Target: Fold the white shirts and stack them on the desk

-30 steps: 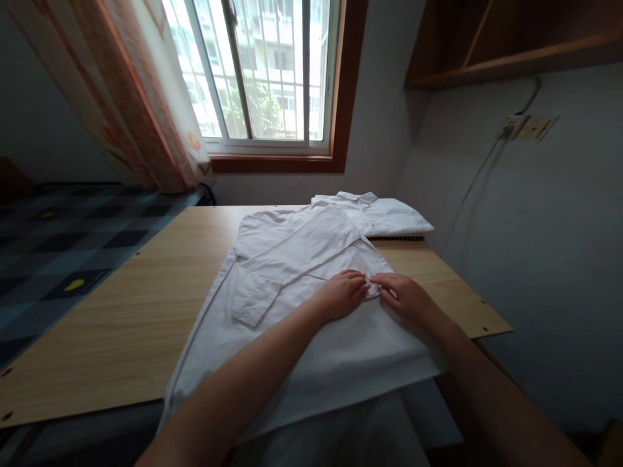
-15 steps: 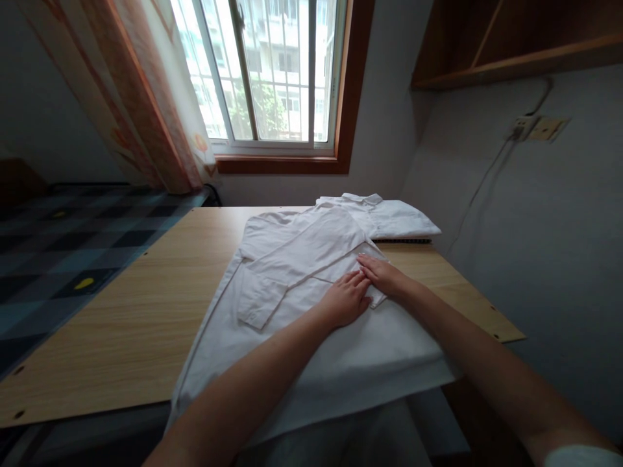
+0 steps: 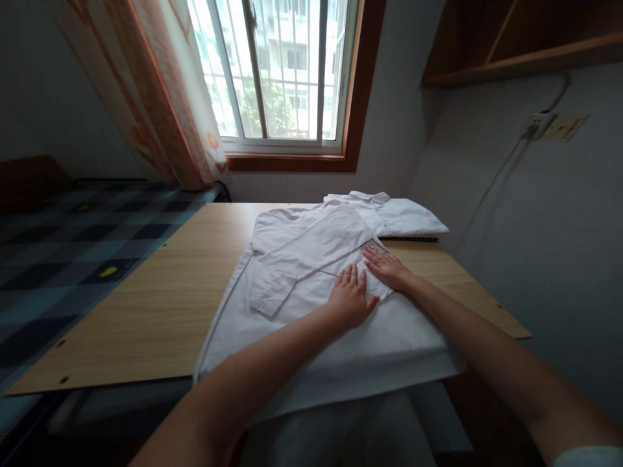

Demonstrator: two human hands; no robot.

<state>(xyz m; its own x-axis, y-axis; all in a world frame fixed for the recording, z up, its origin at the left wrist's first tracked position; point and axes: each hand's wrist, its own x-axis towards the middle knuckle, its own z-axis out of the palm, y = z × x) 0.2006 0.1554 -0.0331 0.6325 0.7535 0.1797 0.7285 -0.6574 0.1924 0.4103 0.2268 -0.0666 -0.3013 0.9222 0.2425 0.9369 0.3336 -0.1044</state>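
A white long-sleeved shirt (image 3: 321, 233) lies spread on the wooden tabletop (image 3: 160, 292), its lower hem hanging over the near edge. One sleeve is folded slantwise across the body, with its cuff (image 3: 272, 297) pointing toward me at the left. My left hand (image 3: 351, 301) rests flat on the shirt right of the cuff, fingers stretched and a little spread. Just beyond it on the right, my right hand (image 3: 387, 267) lies palm down near the shirt's right side, fingers extended. Neither hand grips anything.
Another white shirt (image 3: 411, 218), folded, sits at the far right on a dark spiral-bound edge. A checked bed (image 3: 73, 240) adjoins the table at left. Behind stand a curtain (image 3: 160, 97) and a barred window (image 3: 287, 78). A wall socket (image 3: 540, 123) with a cord and a shelf (image 3: 516, 58) are at right.
My hands have come apart; they were touching, the left fingertips against the right hand. The left has slid slightly left with its fingers spreading. The camera view has shifted a little.
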